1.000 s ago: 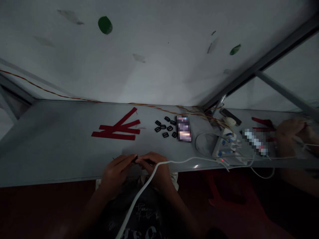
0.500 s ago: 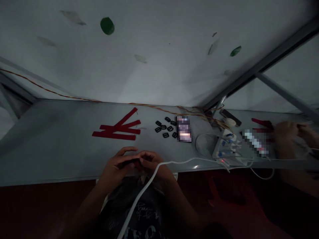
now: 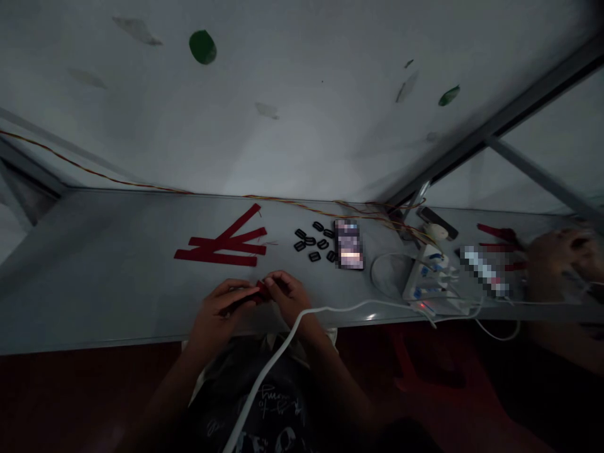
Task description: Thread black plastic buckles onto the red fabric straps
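Note:
Near the table's front edge, my left hand point(image 3: 218, 309) and my right hand point(image 3: 289, 297) meet over a short red webbing strap point(image 3: 261, 289). Both hands are closed on it, the right one pinching its end between thumb and fingers. Most of the strap is hidden by the left fingers, and I cannot tell whether a buckle is on it. Beyond my hands lie several red webbing straps point(image 3: 214, 257), overlapping, with loose threads at their right ends. To their right, several small black slide buckles point(image 3: 309, 241) are scattered beside a phone point(image 3: 349, 245).
A white cable point(image 3: 340, 307) crosses in front of my right wrist to a power strip point(image 3: 427, 283) on the right. Past it lie another phone point(image 3: 484, 270) and more red straps point(image 3: 495, 233), beside a co-worker's hand point(image 3: 550, 255). Thin wires point(image 3: 292, 201) run along the wall.
My right hand has lifted slightly, its fingers shifting on the strap, and more of the red strap shows between my hands. The co-worker's hands at the right have moved too.

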`<state>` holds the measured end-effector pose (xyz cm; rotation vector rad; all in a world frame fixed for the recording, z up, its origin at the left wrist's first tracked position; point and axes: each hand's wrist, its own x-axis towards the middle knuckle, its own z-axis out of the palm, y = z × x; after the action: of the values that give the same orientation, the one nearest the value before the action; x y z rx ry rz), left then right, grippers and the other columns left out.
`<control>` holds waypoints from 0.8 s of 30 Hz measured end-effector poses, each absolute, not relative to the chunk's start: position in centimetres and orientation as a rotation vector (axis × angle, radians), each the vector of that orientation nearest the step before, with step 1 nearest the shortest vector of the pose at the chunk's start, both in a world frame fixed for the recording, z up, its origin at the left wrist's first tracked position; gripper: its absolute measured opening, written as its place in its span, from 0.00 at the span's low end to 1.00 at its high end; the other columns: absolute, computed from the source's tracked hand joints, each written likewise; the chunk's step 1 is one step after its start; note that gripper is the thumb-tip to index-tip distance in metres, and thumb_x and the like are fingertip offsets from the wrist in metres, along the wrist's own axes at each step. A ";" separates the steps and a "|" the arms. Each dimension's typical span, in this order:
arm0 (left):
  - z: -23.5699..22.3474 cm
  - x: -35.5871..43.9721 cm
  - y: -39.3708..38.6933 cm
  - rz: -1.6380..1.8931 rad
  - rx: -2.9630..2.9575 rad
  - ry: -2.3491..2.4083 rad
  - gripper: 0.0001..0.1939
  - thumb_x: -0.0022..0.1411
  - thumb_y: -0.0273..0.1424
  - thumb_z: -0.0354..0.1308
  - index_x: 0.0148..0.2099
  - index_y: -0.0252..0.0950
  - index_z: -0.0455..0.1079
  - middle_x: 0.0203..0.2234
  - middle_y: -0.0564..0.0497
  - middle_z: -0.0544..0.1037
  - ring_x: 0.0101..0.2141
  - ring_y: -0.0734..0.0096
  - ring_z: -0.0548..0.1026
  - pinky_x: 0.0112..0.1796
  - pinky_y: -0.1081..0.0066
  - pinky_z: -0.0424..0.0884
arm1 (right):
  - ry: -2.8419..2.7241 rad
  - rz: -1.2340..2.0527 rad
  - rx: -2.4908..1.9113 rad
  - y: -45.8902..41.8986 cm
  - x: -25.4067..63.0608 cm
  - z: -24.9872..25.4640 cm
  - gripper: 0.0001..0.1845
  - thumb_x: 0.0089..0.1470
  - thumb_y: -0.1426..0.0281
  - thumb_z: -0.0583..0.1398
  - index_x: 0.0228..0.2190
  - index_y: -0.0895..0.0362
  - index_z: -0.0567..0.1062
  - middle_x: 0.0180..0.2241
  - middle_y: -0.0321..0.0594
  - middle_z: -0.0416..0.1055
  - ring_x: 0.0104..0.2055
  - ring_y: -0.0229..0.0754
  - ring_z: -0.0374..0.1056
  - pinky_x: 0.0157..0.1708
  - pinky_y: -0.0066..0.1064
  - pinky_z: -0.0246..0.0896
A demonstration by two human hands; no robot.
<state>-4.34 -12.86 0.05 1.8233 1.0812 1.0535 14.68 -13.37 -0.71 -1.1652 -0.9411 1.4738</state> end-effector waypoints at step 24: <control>-5.3 -8.0 -11.1 0.801 2.711 0.955 0.21 0.66 0.20 0.53 0.58 0.38 0.73 0.39 0.47 0.82 0.41 0.60 0.74 0.46 0.58 0.70 | -2.092 0.904 -1.520 -12.4 17.0 -4.2 0.26 0.49 0.72 0.71 0.52 0.50 0.82 0.39 0.41 0.73 0.41 0.43 0.69 0.46 0.34 0.68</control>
<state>-8.05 -11.12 -5.35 2.7109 0.9548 0.8007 17.05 -12.44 -4.22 -1.5195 -2.0922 0.9044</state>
